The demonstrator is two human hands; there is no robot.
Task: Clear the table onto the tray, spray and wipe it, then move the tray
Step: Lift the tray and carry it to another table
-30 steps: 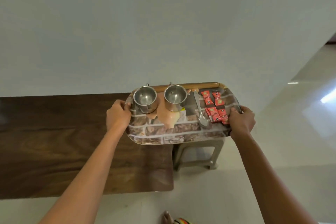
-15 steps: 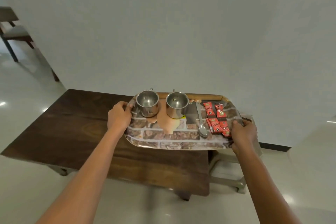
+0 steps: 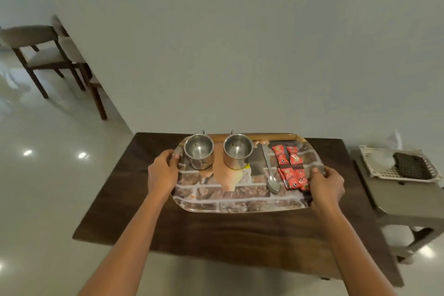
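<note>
Dark wooden table by a pale wall: left hand and right hand curl fingers round the ends of the tray; holding it level should keep the steel cups upright.

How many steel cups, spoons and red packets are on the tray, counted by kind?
Steel cups: 2
Spoon: 1
Red packets: 4
Total on the tray: 7
</note>
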